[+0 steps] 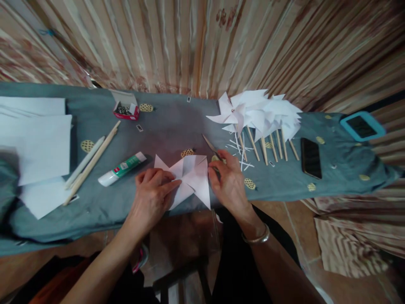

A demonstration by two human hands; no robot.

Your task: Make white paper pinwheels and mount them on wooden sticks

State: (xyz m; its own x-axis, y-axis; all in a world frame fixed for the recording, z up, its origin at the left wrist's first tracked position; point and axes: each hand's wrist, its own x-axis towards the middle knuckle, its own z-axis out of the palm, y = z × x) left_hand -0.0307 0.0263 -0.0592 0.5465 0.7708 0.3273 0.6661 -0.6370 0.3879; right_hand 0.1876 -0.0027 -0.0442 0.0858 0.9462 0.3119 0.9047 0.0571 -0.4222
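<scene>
A white paper pinwheel shape (193,175) lies at the near edge of a table covered in grey cloth (177,118). My left hand (152,196) presses on its centre, fingers curled with the fingertips pinching a folded flap. My right hand (229,179) rests at the paper's right edge, fingers bent down onto it. Scissors (210,145) lie just behind my right hand, partly hidden by it. A white and green glue tube (122,169) lies left of my left hand.
Finished white pinwheels on wooden sticks (259,114) lie at the right, beside a black phone (310,157) and a blue-cased device (362,126). Loose sticks (91,162), white paper sheets (38,143) and a small red box of pins (125,109) sit at the left. Striped curtain behind.
</scene>
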